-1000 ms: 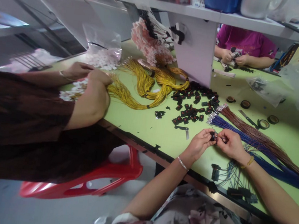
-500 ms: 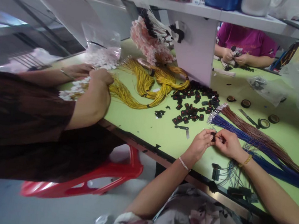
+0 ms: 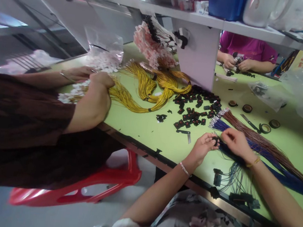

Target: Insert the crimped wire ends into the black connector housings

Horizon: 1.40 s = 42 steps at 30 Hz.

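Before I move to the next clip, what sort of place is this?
Probably a small wiring workshop: a long bundle of brown wires, many scattered black plastic pieces, and a co-worker's hands busy across the green table.

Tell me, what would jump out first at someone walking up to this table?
Probably the bright yellow wires, curving across the green table to the left of a scattered heap of black pieces. Next might come the red stool, at the lower left of the picture. Then the eye may settle on the wearer's left hand, pinching a small black block, with the right hand just beside it.
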{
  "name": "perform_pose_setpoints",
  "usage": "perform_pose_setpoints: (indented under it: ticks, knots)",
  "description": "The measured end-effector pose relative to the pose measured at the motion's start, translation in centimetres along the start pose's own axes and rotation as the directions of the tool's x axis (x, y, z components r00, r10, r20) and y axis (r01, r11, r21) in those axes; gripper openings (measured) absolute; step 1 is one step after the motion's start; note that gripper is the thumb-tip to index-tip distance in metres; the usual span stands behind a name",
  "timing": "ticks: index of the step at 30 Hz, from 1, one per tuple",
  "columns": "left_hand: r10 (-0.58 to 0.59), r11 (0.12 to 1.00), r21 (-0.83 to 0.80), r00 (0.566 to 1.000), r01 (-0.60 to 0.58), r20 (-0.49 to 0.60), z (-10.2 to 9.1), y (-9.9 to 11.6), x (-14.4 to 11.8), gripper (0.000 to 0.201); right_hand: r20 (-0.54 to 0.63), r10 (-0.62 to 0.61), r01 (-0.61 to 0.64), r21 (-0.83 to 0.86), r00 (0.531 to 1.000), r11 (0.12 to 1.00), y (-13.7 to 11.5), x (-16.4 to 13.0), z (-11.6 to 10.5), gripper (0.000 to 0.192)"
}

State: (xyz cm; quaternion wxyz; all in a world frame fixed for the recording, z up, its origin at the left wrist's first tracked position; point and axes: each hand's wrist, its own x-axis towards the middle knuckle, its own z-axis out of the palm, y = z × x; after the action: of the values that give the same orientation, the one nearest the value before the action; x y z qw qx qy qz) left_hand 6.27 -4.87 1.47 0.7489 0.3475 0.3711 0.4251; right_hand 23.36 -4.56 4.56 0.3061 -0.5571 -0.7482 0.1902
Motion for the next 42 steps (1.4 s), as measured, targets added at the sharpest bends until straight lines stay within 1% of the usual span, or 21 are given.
perform_pose_setpoints:
  ticks: [1,2,3,5,6,7,9,11,12,14,16,18,19,21,23,25,28,31,34,37,42]
  knots:
    - [0.015,1.000,0.016,1.000,-0.015,0.014,0.2,0.3,-0.1,0.030,-0.071,0.050,-0.051,-0.015,0.996,0.999,1.0,0.9,-0.8,0.022]
    - [0.030,0.999,0.030,0.999,-0.031,0.029,0.5,0.5,-0.1,0.030,-0.137,0.118,-0.129,-0.077,0.984,0.989,2.1,1.9,-1.6,0.024]
    - [0.041,0.998,0.040,0.998,-0.043,0.044,0.8,0.7,-0.1,0.030,-0.164,0.181,-0.207,-0.162,0.970,0.965,3.3,2.8,-2.2,0.022]
    - [0.047,0.998,0.044,0.997,-0.050,0.068,1.3,0.9,0.0,0.030,-0.153,0.294,-0.328,-0.311,0.944,0.892,5.5,4.4,-2.8,0.016]
    - [0.043,0.998,0.042,0.996,-0.046,0.073,1.5,0.9,0.1,0.030,-0.124,0.331,-0.353,-0.353,0.936,0.866,6.5,5.0,-2.8,0.015]
    - [0.035,0.999,0.038,0.997,-0.038,0.072,1.7,0.9,0.2,0.030,-0.100,0.363,-0.373,-0.365,0.926,0.853,7.3,5.4,-2.8,0.014]
    - [0.017,0.999,0.029,0.998,-0.019,0.059,1.7,0.6,0.5,0.029,-0.062,0.401,-0.398,-0.326,0.914,0.857,8.3,5.6,-2.6,0.016]
    - [0.002,1.000,0.012,0.999,-0.003,0.045,1.5,0.3,0.8,0.029,-0.046,0.411,-0.408,-0.267,0.910,0.873,8.5,5.5,-2.9,0.019]
    - [-0.002,1.000,0.003,0.999,0.002,0.042,1.4,0.2,0.9,0.029,-0.048,0.405,-0.403,-0.265,0.913,0.876,8.4,5.3,-3.1,0.020]
    - [-0.004,1.000,-0.013,0.999,0.004,0.044,1.1,0.0,1.0,0.031,-0.066,0.380,-0.380,-0.326,0.923,0.866,7.9,5.2,-3.7,0.019]
    - [-0.003,1.000,-0.021,0.999,0.004,0.052,0.9,-0.1,1.0,0.032,-0.085,0.367,-0.367,-0.420,0.926,0.830,7.1,5.5,-4.2,0.017]
    - [-0.004,1.000,-0.024,0.998,0.005,0.059,0.8,-0.2,1.0,0.033,-0.071,0.355,-0.347,-0.455,0.932,0.820,6.3,6.1,-4.1,0.015]
    - [-0.005,1.000,-0.025,0.998,0.006,0.061,0.8,-0.2,1.0,0.034,-0.060,0.341,-0.332,-0.441,0.938,0.834,5.9,6.6,-3.8,0.013]
    - [-0.005,1.000,-0.025,0.998,0.007,0.062,0.7,-0.3,1.0,0.035,-0.051,0.286,-0.285,-0.359,0.957,0.889,5.1,7.6,-2.9,0.010]
    - [-0.003,1.000,-0.028,0.998,0.005,0.066,0.7,-0.4,0.9,0.036,-0.060,0.229,-0.236,-0.220,0.972,0.946,4.1,8.5,-1.9,0.009]
    - [0.004,0.999,-0.040,0.997,-0.001,0.074,0.6,-0.4,0.8,0.036,-0.056,0.201,-0.203,-0.053,0.978,0.978,2.9,8.9,-1.2,0.011]
    - [0.013,0.996,-0.087,0.996,-0.006,0.083,0.5,-0.4,0.8,0.033,-0.010,0.170,-0.166,0.170,0.985,0.971,1.0,8.1,-0.9,0.014]
    - [0.002,0.985,-0.171,0.995,0.015,0.099,0.5,-0.3,0.9,0.028,0.027,0.193,-0.192,0.296,0.981,0.936,-0.6,5.7,-1.0,0.013]
    - [-0.010,0.974,-0.224,0.994,0.034,0.109,0.4,-0.2,1.0,0.026,0.062,0.242,-0.247,0.355,0.968,0.901,-1.4,2.8,-0.9,0.011]
    - [-0.020,0.969,-0.243,0.995,0.043,0.099,0.3,-0.2,1.0,0.024,0.044,0.250,-0.249,0.363,0.967,0.898,-1.5,0.5,-0.5,0.011]
    - [-0.050,0.967,-0.245,0.993,0.074,0.103,0.2,0.1,0.9,0.022,0.005,0.257,-0.246,0.315,0.966,0.917,-0.9,-1.1,0.3,0.013]
